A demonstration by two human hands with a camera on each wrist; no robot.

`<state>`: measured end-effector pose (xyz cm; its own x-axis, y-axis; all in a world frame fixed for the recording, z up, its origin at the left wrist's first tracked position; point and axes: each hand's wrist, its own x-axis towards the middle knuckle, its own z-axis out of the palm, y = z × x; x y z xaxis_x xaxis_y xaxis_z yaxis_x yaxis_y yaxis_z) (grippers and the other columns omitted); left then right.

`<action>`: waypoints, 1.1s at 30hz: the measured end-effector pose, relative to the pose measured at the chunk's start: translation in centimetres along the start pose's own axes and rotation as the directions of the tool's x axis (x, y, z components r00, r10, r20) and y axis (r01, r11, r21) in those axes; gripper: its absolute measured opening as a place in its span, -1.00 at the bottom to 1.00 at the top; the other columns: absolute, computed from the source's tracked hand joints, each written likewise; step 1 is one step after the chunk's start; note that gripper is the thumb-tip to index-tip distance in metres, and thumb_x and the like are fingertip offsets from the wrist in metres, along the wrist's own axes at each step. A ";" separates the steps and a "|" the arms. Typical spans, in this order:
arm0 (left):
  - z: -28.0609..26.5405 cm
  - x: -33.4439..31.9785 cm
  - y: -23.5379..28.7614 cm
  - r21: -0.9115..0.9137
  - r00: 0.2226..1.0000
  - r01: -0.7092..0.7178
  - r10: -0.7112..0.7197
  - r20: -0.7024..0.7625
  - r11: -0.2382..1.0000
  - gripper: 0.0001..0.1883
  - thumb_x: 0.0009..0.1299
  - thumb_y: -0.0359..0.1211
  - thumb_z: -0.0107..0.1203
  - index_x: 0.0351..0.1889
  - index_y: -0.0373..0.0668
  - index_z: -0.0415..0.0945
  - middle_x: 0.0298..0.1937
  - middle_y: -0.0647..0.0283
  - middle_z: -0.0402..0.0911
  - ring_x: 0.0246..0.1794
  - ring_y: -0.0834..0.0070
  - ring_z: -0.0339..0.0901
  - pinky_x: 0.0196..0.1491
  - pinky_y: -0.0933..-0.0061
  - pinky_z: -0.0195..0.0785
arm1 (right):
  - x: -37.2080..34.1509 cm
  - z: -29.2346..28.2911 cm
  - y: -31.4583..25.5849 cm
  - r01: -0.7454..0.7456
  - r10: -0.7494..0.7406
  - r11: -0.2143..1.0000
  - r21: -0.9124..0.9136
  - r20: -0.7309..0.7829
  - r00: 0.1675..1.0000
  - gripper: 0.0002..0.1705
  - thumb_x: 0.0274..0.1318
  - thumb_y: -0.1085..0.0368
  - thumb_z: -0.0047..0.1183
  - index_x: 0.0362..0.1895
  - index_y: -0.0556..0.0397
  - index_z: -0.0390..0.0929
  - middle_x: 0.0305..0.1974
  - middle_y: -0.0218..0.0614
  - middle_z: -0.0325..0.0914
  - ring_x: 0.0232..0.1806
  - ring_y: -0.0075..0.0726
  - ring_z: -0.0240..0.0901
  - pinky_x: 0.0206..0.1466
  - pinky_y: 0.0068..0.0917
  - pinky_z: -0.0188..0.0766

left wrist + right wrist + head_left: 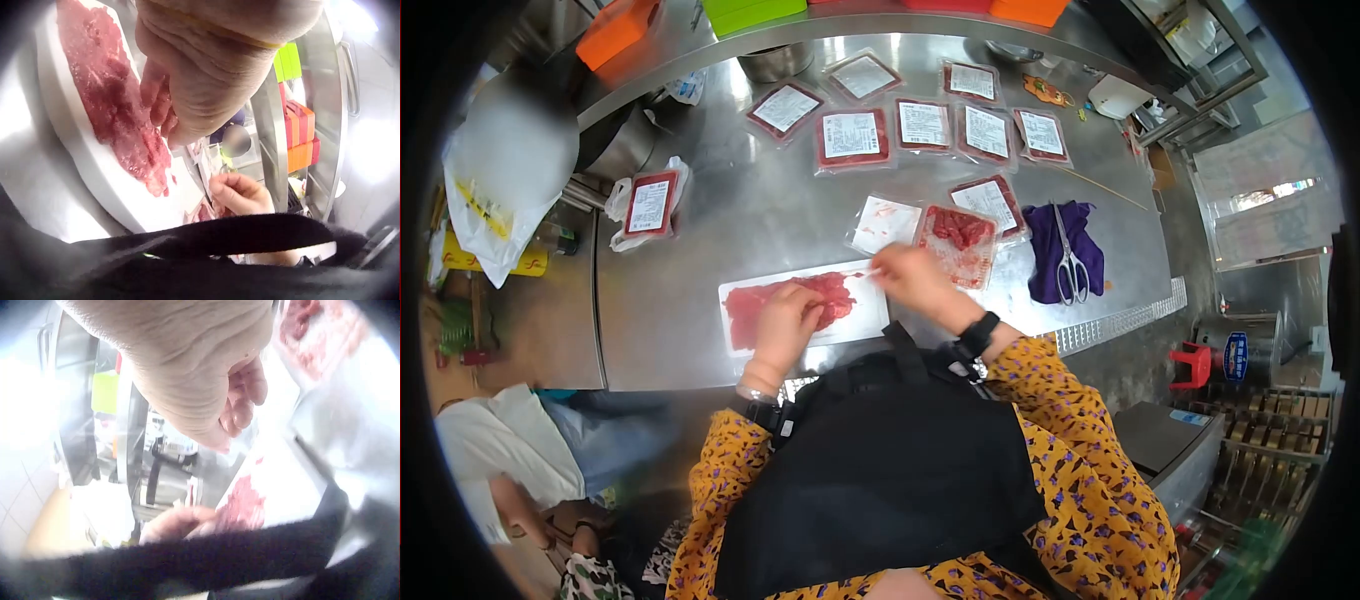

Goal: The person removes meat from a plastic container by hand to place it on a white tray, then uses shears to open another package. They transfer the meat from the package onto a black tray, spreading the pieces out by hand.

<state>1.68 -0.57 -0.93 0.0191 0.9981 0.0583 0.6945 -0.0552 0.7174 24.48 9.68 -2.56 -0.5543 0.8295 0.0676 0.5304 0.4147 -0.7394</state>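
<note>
A thin, wide spread of raw red meat [785, 308] covers much of a white board [868, 325] at the table's front. Resting on the meat with loosely bent fingers is my left hand [785, 325]; its wrist view shows the fingertips [164, 115] right at the meat's surface. My right hand [920, 285] is raised over the board's right end, slightly blurred, thumb and fingers drawn together. Whether it pinches a small scrap I cannot tell. Just beyond it lies an opened clear pack [972, 265] with dark red meat inside.
Several labelled meat packs [850, 138] lie across the steel table [690, 300], one more on a plastic bag at left. A meat-smeared white sheet [885, 224] sits behind the board. Scissors [1072, 262] rest on a purple cloth [1043, 235] at right. A person stands at lower left.
</note>
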 end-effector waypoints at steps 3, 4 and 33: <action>-1.1 0.0 0.0 -0.018 0.999 0.017 -0.017 -0.050 1.000 -0.89 0.23 -0.45 0.21 -0.29 -0.18 0.61 -0.29 0.19 0.62 -0.22 0.22 0.59 -0.18 0.28 0.47 | -1.1 -5.1 4.8 -0.079 0.051 0.990 -0.119 -0.222 0.974 -0.77 -0.11 0.34 0.23 -0.26 0.08 0.64 -0.31 -0.14 0.61 -0.33 -0.11 0.60 -0.25 -0.30 0.53; -0.9 0.1 -0.1 0.014 0.997 -0.038 0.039 -0.066 0.999 -0.89 0.23 -0.45 0.21 -0.28 -0.16 0.61 -0.27 0.18 0.63 -0.20 0.20 0.59 -0.16 0.26 0.47 | -0.7 -7.1 5.6 -0.050 -0.011 0.938 -0.344 -0.173 0.985 -0.76 -0.11 0.30 0.20 -0.27 0.06 0.64 -0.29 -0.12 0.61 -0.28 0.00 0.58 -0.19 -0.22 0.52; 1.8 2.7 2.1 -0.305 0.978 0.174 -0.201 -0.057 0.936 -0.91 0.33 -0.41 0.08 -0.27 -0.22 0.53 -0.27 0.12 0.54 -0.37 0.18 0.60 -0.25 0.25 0.43 | 0.6 -10.8 12.4 0.118 -0.037 0.956 -0.268 0.289 0.957 -0.72 0.22 0.32 0.04 -0.06 0.24 0.52 -0.21 0.08 0.61 -0.23 0.12 0.57 -0.13 -0.17 0.47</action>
<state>4.51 2.02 -0.53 -0.1620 0.9857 -0.0471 0.4340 0.1140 0.8936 37.70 19.40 -4.45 -0.7353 0.6700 -0.1017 0.6136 0.5946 -0.5196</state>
